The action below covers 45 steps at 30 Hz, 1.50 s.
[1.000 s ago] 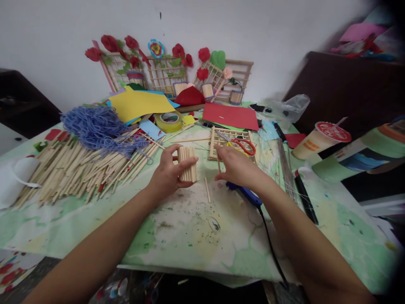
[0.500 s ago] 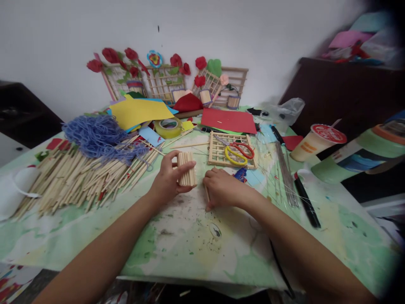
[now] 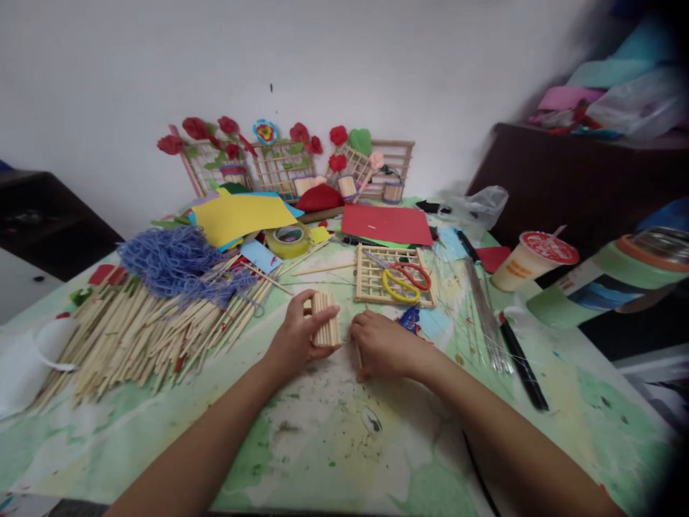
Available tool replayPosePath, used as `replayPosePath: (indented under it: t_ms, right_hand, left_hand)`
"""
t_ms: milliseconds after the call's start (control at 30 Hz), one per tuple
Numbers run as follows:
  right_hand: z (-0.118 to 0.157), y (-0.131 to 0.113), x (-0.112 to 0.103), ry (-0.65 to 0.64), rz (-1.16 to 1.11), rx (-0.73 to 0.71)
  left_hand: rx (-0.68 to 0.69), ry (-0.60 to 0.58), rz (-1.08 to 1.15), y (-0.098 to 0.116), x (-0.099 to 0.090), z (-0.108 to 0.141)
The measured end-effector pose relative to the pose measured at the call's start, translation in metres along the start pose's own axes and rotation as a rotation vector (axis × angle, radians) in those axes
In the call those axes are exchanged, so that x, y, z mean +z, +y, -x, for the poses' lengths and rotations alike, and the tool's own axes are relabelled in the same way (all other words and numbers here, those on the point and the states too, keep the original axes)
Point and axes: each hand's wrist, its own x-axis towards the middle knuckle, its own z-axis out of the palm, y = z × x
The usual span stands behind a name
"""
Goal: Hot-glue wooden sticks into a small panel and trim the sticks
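Note:
My left hand (image 3: 298, 332) is closed around a small pot-shaped holder of short wooden sticks (image 3: 326, 321), the sticks standing side by side. To its right, my right hand (image 3: 381, 346) pinches a single short wooden stick (image 3: 359, 352), which is held upright and partly covered by the fingers. A small gap separates the two hands. Behind my right hand, scissors (image 3: 401, 281) with one red and one yellow handle loop lie on a wooden stick lattice (image 3: 367, 280). Beside that hand is a crumpled dark blue piece (image 3: 410, 319).
Loose wooden sticks (image 3: 123, 345) and blue yarn (image 3: 166, 258) cover the left side. Coloured paper (image 3: 385, 224) and a tape roll (image 3: 288, 240) lie behind. A drink cup (image 3: 532, 260), a bottle (image 3: 608, 276), wires (image 3: 487, 323) and a black marker (image 3: 522, 366) stand or lie at right.
The view has tilted up slightly, so everything sits lower in the picture. Both hands keep their hold, the left on the stick holder, the right on the single stick.

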Motion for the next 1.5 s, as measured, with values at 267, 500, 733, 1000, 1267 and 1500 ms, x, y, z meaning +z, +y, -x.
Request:
replayPosePath:
  t_ms: [267, 500, 733, 1000, 1267, 1500]
  right_hand:
    - [0.023, 0.014, -0.034, 0.235, -0.153, 0.259]
    - [0.056, 0.007, -0.018, 0.477, -0.501, 0.408]
    - [0.061, 0.01, -0.013, 0.548, -0.601, 0.413]
    - [0.07, 0.011, 0.001, 0.533, -0.638, 0.408]
    - [0.073, 0.014, 0.007, 0.495, -0.547, 0.419]
    - [0.07, 0.021, 0.016, 0.503, -0.46, 0.424]
  left_hand:
    - [-0.037, -0.119, -0.026, 0.0, 0.005, -0.001]
    - [-0.029, -0.189, -0.101, 0.005, 0.014, -0.013]
    - [-0.069, -0.342, -0.087, 0.008, 0.024, -0.026]
    - [-0.056, -0.124, -0.136, 0.007, -0.006, -0.021]
    - [-0.288, -0.03, -0.477, -0.029, -0.063, 0.005]
    - [-0.762, -0.022, -0.798, -0.057, -0.141, 0.045]
